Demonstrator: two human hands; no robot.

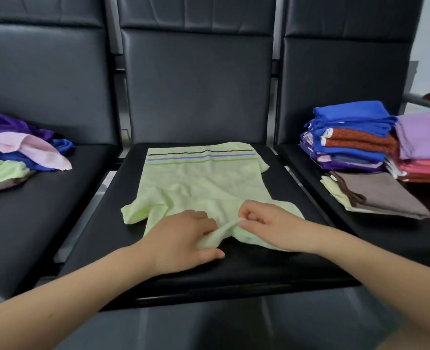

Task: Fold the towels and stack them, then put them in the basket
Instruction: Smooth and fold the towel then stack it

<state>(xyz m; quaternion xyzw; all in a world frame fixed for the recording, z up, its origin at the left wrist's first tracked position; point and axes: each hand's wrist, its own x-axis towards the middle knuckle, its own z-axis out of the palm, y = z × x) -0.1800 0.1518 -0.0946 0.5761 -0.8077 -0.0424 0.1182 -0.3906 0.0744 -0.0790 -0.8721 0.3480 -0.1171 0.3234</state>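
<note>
A pale green towel [201, 180] with dark, blue and green stripes along its far edge lies spread and wrinkled on the middle black seat [246, 269]. My left hand [183, 236] pinches a bunched fold of the towel's near edge. My right hand [267, 223] pinches the same near edge just to the right, fingers curled on the cloth. A stack of folded towels [350, 137] in blue, orange and purple stands on the right seat. No basket is in view.
A loose pile of unfolded towels [14, 150], purple, pink, blue and green, lies on the left seat. Folded lilac and pink towels [426, 147] sit at far right, with a folded brown towel [383, 195] in front. Black seat backs rise behind.
</note>
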